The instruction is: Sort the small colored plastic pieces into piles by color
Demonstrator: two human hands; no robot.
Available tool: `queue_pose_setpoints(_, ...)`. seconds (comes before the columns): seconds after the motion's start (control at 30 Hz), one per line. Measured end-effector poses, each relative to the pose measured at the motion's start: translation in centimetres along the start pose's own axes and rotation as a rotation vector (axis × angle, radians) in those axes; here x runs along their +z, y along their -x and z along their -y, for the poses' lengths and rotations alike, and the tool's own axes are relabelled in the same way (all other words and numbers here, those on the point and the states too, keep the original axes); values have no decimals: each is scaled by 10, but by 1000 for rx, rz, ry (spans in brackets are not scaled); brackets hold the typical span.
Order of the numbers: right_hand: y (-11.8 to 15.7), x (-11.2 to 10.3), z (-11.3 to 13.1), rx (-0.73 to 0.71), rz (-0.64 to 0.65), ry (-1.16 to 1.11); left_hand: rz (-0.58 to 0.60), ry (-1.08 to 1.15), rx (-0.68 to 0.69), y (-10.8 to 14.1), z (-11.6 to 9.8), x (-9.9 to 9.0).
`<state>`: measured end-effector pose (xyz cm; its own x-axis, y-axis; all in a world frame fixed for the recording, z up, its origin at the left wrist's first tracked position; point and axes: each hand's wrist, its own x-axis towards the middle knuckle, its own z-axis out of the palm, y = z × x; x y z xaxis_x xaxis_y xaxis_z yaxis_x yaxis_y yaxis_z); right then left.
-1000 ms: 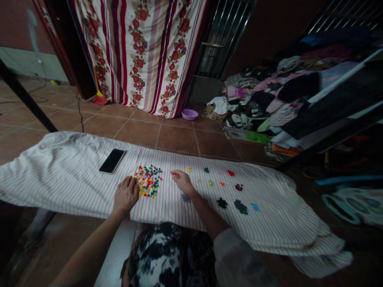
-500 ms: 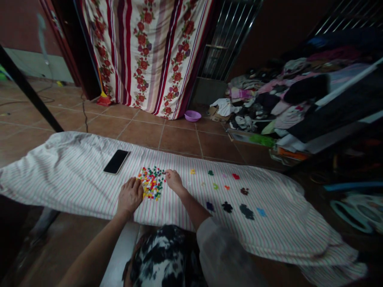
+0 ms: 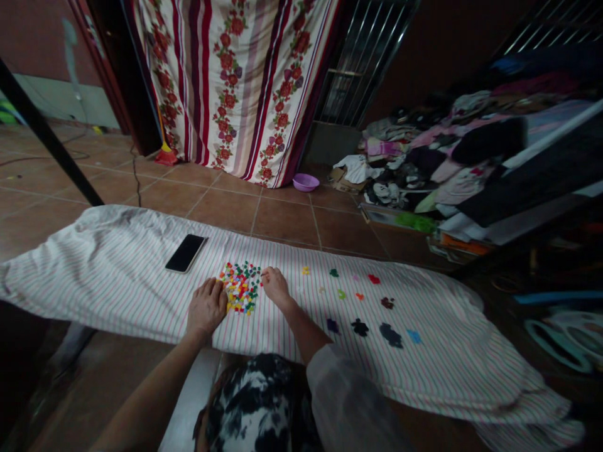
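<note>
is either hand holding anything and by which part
Right hand: can't tell; anything at its fingers is too small to make out. Left hand: no hold visible, beside the colored pieces.

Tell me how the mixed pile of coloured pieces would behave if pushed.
The mixed pile would probably spread rather than move as one, since its small pieces look separate. Each is likely light, being tiny beside the left hand. Pushing might also ruck the striped cloth, which shows loose folds toward its ends.

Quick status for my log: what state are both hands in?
Left hand: palm down beside mixed pieces; grip hidden.
Right hand: closed; whether holding anything, unclear.
</note>
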<state>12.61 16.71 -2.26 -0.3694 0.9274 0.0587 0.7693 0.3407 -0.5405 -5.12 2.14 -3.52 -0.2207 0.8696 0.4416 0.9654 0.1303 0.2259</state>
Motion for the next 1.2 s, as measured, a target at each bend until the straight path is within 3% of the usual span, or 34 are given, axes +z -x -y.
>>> queue_pose_setpoints(0.63, 2, 2, -9, 17, -56, -74, 2, -33, -1, 0, -1, -1)
queue_pose_setpoints(0.9, 2, 1, -10, 15, -55, -109, 7, -46, 192, 1, 0, -4)
queue_pose_setpoints(1.07, 0, 3, -14, 34, -49, -185, 17, -63, 126, 1, 3, 4)
queue_pose_setpoints(1.2, -1, 7, -24, 81, -36, -383, 3, -64, 104, 2, 5, 10)
